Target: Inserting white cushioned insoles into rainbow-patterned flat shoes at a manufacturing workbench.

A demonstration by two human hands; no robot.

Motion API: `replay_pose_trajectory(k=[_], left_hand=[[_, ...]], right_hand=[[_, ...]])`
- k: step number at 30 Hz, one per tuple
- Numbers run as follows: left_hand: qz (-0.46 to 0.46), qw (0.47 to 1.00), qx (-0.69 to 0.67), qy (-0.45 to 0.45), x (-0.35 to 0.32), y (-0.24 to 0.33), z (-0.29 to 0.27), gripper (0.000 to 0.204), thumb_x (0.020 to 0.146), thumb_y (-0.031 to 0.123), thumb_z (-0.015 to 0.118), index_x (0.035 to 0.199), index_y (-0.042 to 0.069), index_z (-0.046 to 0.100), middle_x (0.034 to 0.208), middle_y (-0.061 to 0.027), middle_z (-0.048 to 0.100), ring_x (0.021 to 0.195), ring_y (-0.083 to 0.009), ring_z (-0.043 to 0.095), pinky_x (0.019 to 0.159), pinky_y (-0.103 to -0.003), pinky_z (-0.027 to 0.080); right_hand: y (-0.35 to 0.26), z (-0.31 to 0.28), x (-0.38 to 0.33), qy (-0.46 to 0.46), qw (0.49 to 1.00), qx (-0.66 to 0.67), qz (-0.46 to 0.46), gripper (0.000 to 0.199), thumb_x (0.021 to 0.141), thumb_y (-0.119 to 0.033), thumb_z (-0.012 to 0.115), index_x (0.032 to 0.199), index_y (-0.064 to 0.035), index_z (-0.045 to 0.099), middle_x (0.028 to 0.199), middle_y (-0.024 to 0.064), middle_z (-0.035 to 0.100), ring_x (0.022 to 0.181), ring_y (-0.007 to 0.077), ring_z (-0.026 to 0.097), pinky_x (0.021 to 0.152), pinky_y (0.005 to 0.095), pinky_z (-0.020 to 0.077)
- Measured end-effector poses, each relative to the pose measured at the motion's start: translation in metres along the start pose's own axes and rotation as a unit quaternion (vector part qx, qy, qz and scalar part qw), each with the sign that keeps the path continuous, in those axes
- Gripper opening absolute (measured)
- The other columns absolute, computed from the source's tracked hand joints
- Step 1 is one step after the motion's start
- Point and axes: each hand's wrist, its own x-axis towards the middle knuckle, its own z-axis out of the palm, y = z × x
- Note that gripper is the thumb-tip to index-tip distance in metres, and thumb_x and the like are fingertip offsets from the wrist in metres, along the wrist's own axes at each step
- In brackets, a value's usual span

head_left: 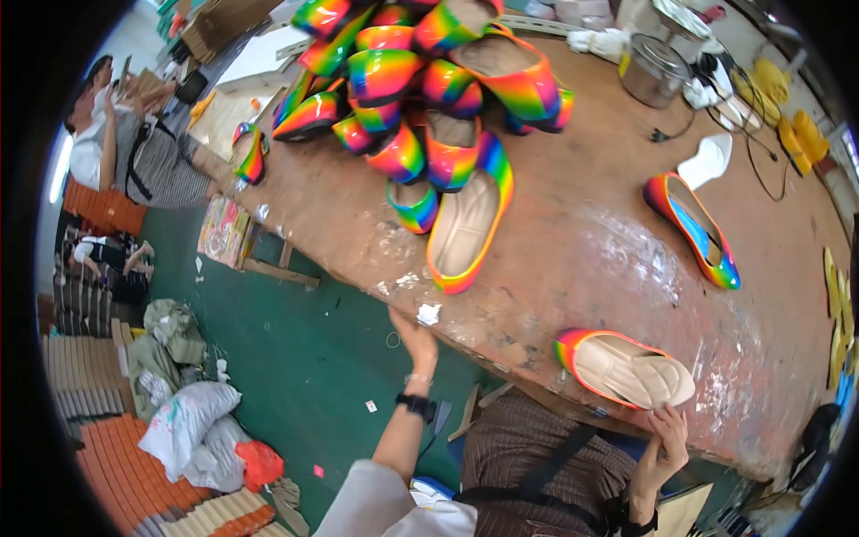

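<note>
A rainbow-coloured flat shoe [567, 351] lies on its sole near the table's front edge. A beige insole [626, 367] is partly inside it, its rounded end sticking out to the right. My right hand [664, 440] is closed, its fingertips pinching the rim of that end. At the table edge further left is my left hand [416, 345], with fingers stretched out and nothing seen in them; some are hidden. Just beyond it a rainbow flat with a beige insole [465, 219] lies below a heap of similar shoes [385, 76].
On the right of the brown table [573, 259] lie a rainbow shoe with blue inside [693, 231] and a white insole-shaped piece [707, 161]. Behind them stand a metal pot [655, 72], a cable and yellow shoe lasts [801, 141]. Bags [190, 421] fill the left floor; a person [148, 152] is far left.
</note>
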Motion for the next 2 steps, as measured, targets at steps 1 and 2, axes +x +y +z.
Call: replay_pose_trajectory(k=[1,2], left_hand=[[-0.054,0.984,0.081,-0.150,0.010,-0.023,0.004,0.069,0.092,0.012,0.063,0.151,0.001,0.028,0.154,-0.0170,0.035,0.144,-0.0344,0.033,0.120,-0.040,0.023],[-0.025,0.983,0.063,-0.169,-0.011,-0.043,-0.013,0.069,0.092,0.012,0.063,0.151,0.001,0.028,0.154,-0.0170,0.035,0.144,-0.0344,0.033,0.120,-0.040,0.023]], right_hand=[[-0.002,0.002,-0.001,0.007,1.000,-0.030,0.001,0.024,0.080,0.010,0.057,0.093,-0.0016,0.074,0.098,0.0126,0.073,0.112,0.0354,0.065,0.111,0.0542,0.0356],[-0.007,0.002,-0.001,-0.001,0.999,-0.026,-0.022,0.024,0.080,0.010,0.057,0.093,-0.0016,0.074,0.098,0.0126,0.073,0.112,0.0354,0.065,0.111,0.0542,0.0356]])
